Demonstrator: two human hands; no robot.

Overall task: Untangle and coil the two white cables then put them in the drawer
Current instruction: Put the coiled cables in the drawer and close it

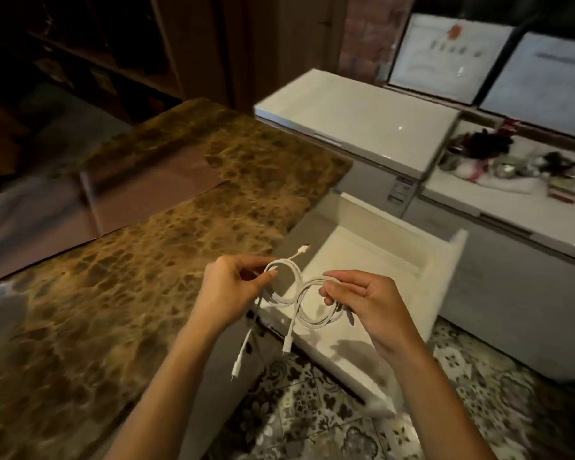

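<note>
The 2 white cables (300, 278) hang as 2 loose coils side by side, above the near corner of the open white drawer (445, 273). The left hand (233, 283) pinches 1 coil and the right hand (369, 303) grips the other; plug ends dangle below. A brown marble countertop (146, 260) lies to the left.

The room is dim and warmly lit. A brown-and-gold veined stone countertop (140, 267) fills the left, with dark wooden shelving (107, 51) behind it. Grey floral-patterned floor tiles (316, 423) lie below. A glossy white chest-style cabinet (356, 124) stands near a red brick wall (369, 31), beside two black-framed white sheets (445, 58).
</note>
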